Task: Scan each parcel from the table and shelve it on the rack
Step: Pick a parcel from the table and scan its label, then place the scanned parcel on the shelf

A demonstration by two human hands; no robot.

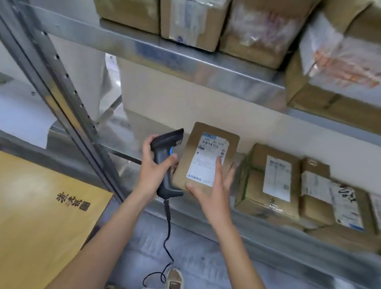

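Rack (193, 60): grey metal shelving with 2 levels in view and a slanted perforated upright on the left. The upper level carries a row of taped cardboard boxes. The lower level is where the work is happening.

Yellow carton (27, 210): large and flat, printed with dark characters, lying at lower left outside the rack frame.

Shelved boxes (272, 182): a group of labelled cardboard parcels on the lower level, right of the hands, packed close. The nearest has green strapping.

Parcel (207, 157): a brown box with a white shipping label facing up, at the front of the lower level, left of the shelved group and just beside it. Whether its base rests fully on the shelf cannot be told from here.

Right hand (213, 190): fingers straight and spread, lying over the label and the near edge of the parcel, pressing or steadying it, not wrapped round it.

Left hand (153, 166): curled tight round the grip of the scanner, thumb near the blue trigger.

Scanner (167, 158): black pistol type, nose pointing up and away, touching or nearly touching the parcel's left side. Its cable (166, 235) hangs down to the floor in a loop near a shoe (174, 279).

Risks, judged:
1. The parcel appears to sit near the shelf lip, so a flat-handed push off centre could tip it out or skew it into the strapped box.
2. The trailing cable could catch a foot.
3. The scanner nose could knock the parcel.
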